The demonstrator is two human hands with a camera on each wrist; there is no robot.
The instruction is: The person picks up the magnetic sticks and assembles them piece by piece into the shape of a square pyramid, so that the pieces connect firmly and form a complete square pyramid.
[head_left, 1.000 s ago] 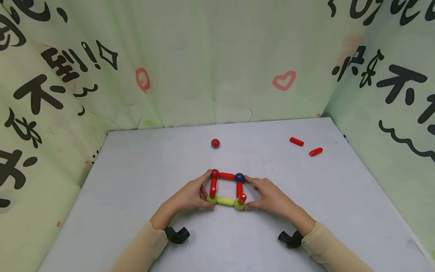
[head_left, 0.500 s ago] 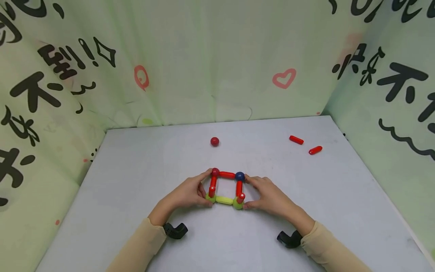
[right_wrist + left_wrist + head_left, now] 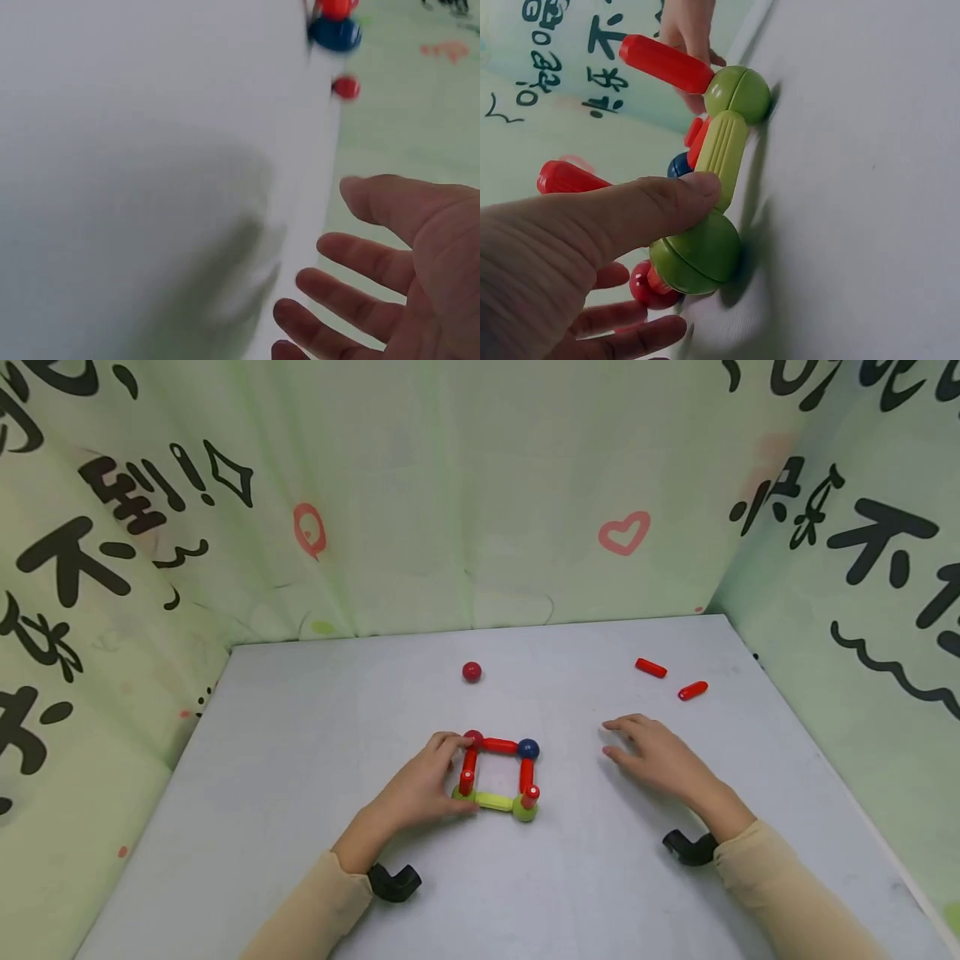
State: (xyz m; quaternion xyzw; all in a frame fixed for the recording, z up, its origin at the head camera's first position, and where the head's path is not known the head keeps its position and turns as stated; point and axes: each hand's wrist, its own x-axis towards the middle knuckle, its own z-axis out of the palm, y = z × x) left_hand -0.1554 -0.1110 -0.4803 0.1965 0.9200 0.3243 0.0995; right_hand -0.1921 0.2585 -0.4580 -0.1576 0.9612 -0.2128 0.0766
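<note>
A square of toy building rods and balls lies on the table. Its corners are two green balls at the front, a red ball and a blue ball at the back. Red rods and one yellow-green rod link them; a short red rod stands up from each green ball. My left hand holds the square's left side, thumb at the front green ball and fingers at the red ball. My right hand hovers right of it, fingers apart and holding nothing.
A loose red ball lies behind the square. Two loose red rods lie at the back right, beyond my right hand. Printed curtains stand around the table's back and sides. Each wrist wears a black mount.
My right hand has let go of the square's right side and moved right and away from me, towards the loose rods. My left hand's fingers have shifted slightly over the red ball; the square stays put.
</note>
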